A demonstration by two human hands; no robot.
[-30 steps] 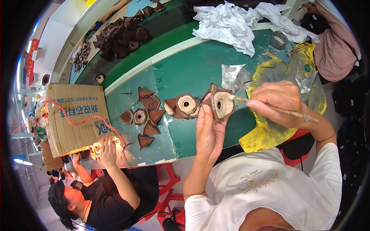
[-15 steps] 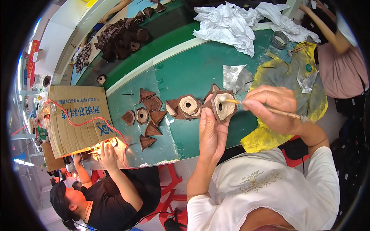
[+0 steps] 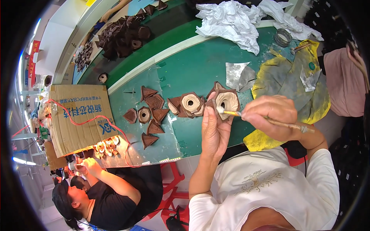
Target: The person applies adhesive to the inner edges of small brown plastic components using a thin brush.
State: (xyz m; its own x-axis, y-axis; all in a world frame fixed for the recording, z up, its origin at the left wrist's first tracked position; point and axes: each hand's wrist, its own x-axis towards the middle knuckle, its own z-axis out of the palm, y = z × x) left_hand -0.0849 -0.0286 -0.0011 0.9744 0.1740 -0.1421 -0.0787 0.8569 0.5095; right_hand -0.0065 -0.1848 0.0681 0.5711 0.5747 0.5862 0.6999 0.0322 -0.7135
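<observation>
My left hand (image 3: 216,134) is closed on a brown, angular, flower-like piece (image 3: 232,99) with a cream hollow and a dark central hole. The hollow is turned up toward me, and my fingers partly hide the underside. In my right hand (image 3: 271,113) is a thin paintbrush (image 3: 285,123), gripped near its bristles. Its pale tip touches the cream surface at the lower left of the hole. Just left of the held piece, a similar brown piece (image 3: 198,104) with a cream hollow rests on the green table (image 3: 192,69).
Several brown pointed pieces (image 3: 155,101) lie left of centre. A cardboard box (image 3: 79,111) stands beyond them, with a co-worker (image 3: 119,188) below it. Crumpled white paper (image 3: 229,25), a small round container (image 3: 283,37), grey sheets (image 3: 236,75) and a stained yellow cloth (image 3: 269,79) lie farther right.
The brush tip has moved from the hole's upper edge down to its lower left. The co-worker's hand has drawn back from the lit pieces by the box. An arm at the far right has shifted.
</observation>
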